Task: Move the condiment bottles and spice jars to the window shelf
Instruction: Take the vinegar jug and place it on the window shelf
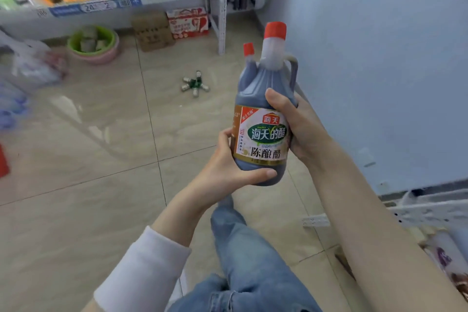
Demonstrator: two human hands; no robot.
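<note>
A large dark vinegar bottle (263, 114) with a red cap, a side handle and a printed label is held up in the air in front of me. A second, smaller dark bottle (249, 66) with a red cap shows just behind its left shoulder. My left hand (233, 167) grips the big bottle's base from the left, thumb across the front. My right hand (296, 124) grips its right side, thumb on the shoulder above the label. Which hand carries the rear bottle is hidden. Several small spice jars (195, 83) lie clustered on the tiled floor beyond.
A white shelf rack (220, 5) at top left holds rows of orange and green drink bottles. Under it sit a green-and-pink basin (94, 43), a brown carton (152, 31) and a red-and-white box (188, 23). A blue wall runs along the right, with white rack parts (428, 208) at its foot.
</note>
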